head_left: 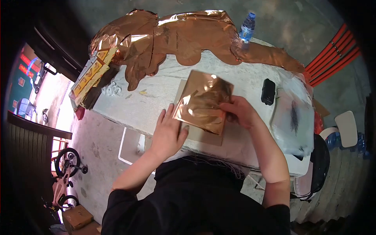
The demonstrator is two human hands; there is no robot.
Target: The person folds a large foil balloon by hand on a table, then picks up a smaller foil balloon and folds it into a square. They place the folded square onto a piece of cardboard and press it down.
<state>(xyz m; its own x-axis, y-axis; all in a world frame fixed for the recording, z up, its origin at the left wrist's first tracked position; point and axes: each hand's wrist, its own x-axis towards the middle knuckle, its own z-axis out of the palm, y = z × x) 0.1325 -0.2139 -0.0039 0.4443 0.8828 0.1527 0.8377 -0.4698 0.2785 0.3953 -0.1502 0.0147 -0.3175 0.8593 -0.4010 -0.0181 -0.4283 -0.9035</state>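
A shiny copper-coloured foil sheet (203,100) lies tilted over a flat piece of brown cardboard (209,138), whose edges show around it on the white table. My right hand (239,111) pinches the sheet's right edge between thumb and fingers. Beside the sheet's lower left corner, my left hand (168,133) rests palm down with its fingers stretched out, close to the edge of the cardboard. Whether those fingertips touch the foil I cannot tell. Large wrinkled pieces of copper foil (188,37) cover the far side of the table.
A water bottle (247,28) stands at the back. A black case-like object (268,92) lies to the right, near clear plastic bags (290,121). Stacked yellow-and-grey packs (91,76) sit at the left edge, next to crumpled white material (112,90). Red stacked chairs (333,53) stand behind.
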